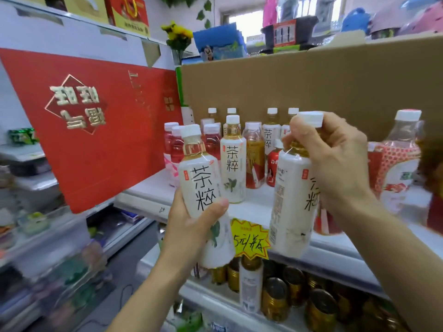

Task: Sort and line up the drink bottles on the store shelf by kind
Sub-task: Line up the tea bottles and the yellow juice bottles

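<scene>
white shelf [153, 188], standing tea bottles [233, 164], red drinks [212, 143]

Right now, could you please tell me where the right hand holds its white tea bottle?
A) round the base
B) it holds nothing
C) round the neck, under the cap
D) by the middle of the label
C: the right hand curls round the neck of the white tea bottle, just below its cap.

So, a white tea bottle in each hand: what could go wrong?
The right hand grips its white-labelled tea bottle only at the neck, off the shelf; a slip might drop it onto the gold cans below. The left hand setting its matching bottle down could topple the crowded red drink bottles.
</scene>
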The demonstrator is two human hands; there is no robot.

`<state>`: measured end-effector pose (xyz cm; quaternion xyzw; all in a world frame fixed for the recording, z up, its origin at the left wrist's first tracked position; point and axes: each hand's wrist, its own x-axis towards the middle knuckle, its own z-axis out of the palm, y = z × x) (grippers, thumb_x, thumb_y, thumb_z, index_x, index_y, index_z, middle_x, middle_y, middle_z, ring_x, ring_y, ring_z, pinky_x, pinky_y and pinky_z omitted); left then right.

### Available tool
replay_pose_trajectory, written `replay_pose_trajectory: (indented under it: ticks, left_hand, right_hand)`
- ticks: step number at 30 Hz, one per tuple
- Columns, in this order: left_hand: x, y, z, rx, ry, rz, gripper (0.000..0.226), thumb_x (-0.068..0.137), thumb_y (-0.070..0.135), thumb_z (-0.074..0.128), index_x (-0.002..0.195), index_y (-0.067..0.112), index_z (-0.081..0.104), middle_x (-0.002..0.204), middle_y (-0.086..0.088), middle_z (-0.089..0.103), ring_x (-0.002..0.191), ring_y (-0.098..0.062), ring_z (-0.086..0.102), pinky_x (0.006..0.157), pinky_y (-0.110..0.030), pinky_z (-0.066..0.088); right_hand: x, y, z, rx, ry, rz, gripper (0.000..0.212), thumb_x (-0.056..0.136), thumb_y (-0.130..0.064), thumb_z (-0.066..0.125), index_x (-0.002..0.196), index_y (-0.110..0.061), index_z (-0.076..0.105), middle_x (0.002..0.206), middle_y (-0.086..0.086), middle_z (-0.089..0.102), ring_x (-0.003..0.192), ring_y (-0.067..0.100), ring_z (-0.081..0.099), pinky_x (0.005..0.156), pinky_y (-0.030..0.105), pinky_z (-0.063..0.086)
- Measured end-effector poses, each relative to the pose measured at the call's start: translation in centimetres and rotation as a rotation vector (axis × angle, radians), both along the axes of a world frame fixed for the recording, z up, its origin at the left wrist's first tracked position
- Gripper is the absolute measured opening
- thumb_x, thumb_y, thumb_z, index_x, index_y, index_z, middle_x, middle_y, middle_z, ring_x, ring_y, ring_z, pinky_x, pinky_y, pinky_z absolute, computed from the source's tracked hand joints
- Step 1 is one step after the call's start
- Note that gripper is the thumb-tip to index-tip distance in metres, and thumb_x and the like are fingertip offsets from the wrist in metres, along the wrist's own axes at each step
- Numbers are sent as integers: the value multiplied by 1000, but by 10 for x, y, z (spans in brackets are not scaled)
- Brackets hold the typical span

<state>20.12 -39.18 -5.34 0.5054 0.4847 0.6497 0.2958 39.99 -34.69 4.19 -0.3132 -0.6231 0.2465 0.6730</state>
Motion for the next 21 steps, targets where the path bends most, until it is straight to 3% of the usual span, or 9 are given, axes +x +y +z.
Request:
replay_pose_trajectory:
  ticks: [3, 9, 13, 18, 21]
  left_hand:
    - [-28, 19, 8, 21, 27, 34, 65, 61, 48, 79, 118, 28, 56, 102, 11, 74, 91, -11, 72, 73, -32, 57]
    - [-70, 59, 11, 43, 13, 50, 64, 64, 49, 78, 120, 29, 55, 111, 4, 72, 101, -20, 71, 86, -52, 57]
    - [-72, 81, 9, 64, 29, 35, 55, 68, 40, 82, 116, 37, 53, 103, 15, 72, 93, -7, 70, 75, -30, 56]
    - [-63, 110, 11, 69, 62, -78, 55, 74, 26, 80, 119, 34, 49, 101, 18, 70, 91, -1, 69, 70, -20, 57]
    - [-54, 126, 5, 49, 86, -156, 59, 76, 24, 83, 123, 33, 47, 107, 15, 70, 99, -3, 68, 80, -27, 59]
  right_hand:
    - [-19, 30, 4, -17, -11, -4, 17, 92, -40, 63, 95, -25, 68, 86, -2, 74, 81, 14, 71, 68, 30, 55]
    - [-49, 85, 2, -18, -21, -74, 17, 93, -37, 63, 97, -20, 67, 90, 2, 72, 84, 16, 70, 75, 32, 58]
    - [-64, 109, -12, -73, -19, -94, 18, 92, -35, 65, 93, -17, 66, 88, 7, 71, 88, 28, 67, 81, 43, 56]
    - [-75, 116, -20, -81, -12, -169, 18, 93, -35, 64, 98, -17, 63, 92, 6, 70, 88, 24, 65, 68, 26, 55]
    - [-78, 115, -20, -79, -25, -223, 19, 94, -37, 63, 101, -20, 61, 94, 1, 69, 87, 17, 65, 61, 16, 53]
